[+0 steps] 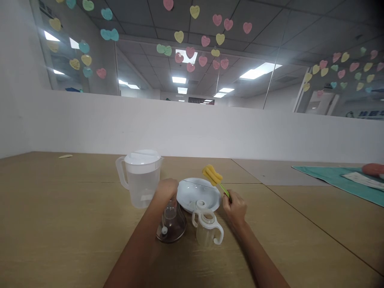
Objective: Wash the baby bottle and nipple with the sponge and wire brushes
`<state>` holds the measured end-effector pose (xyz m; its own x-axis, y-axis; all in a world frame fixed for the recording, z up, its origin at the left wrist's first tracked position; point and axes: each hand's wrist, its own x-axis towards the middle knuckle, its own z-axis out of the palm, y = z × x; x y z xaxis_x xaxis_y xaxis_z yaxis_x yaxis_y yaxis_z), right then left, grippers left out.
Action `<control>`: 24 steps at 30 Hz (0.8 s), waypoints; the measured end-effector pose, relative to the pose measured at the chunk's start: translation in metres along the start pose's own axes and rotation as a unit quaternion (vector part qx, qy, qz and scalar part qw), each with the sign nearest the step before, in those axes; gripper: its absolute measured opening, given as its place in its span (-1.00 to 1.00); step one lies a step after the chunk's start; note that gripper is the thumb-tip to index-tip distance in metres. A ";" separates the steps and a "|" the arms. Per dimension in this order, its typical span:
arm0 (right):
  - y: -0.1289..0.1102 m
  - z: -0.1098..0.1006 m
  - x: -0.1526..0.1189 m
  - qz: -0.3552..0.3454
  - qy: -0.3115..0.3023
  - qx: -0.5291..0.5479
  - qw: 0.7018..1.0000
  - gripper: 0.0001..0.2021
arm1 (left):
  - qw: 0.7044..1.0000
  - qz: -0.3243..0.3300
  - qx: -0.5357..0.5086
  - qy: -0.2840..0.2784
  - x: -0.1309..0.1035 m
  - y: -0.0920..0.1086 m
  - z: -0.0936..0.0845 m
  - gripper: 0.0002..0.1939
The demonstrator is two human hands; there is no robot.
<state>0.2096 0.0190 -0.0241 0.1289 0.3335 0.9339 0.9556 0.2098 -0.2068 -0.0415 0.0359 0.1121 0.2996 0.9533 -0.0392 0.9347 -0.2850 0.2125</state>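
Note:
In my right hand (235,208) is a sponge brush (213,175), its green handle gripped in closed fingers and its yellow sponge head raised over the right rim of a white bowl (198,190). My left hand (168,189) bends down at the bowl's left side, above a dark round tray (172,236). Its fingers look closed, though the wrist mostly hides them; a clear domed piece (170,211) shows just below. On the tray lies a thin tube with a white end (164,230). A clear two-handled cup (205,232) with an open top stands before the bowl, near a white ring piece (200,205).
Behind my left forearm stands a clear pitcher (144,184) with a white lid. A teal cloth (327,178) with a white sheet and a reddish object lies far right. A small pale flat piece (66,156) is at the back left, near the white wall (192,128).

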 end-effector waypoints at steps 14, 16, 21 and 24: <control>0.000 0.000 -0.001 -0.012 -0.013 -0.007 1.000 -0.81 | 0.981 0.149 0.080 -0.095 0.013 0.053 0.047 -0.71; 0.000 0.000 -0.001 -0.016 -0.012 -0.008 1.000 -0.81 | 0.981 0.151 0.077 -0.095 0.016 0.050 0.052 -0.69; 0.000 0.001 0.000 -0.016 -0.004 -0.013 1.000 -0.80 | 0.983 0.161 0.069 -0.064 0.017 0.045 0.050 -0.68; 0.000 0.001 0.000 -0.013 -0.003 -0.011 1.000 -0.79 | 0.985 0.166 0.052 -0.015 0.010 0.044 0.034 -0.69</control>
<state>0.2093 0.0196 -0.0241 0.1028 0.3335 0.9371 0.9644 0.1975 -0.1761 0.0096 0.0297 0.0881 0.5961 0.8028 -0.0136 0.7983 -0.5907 0.1175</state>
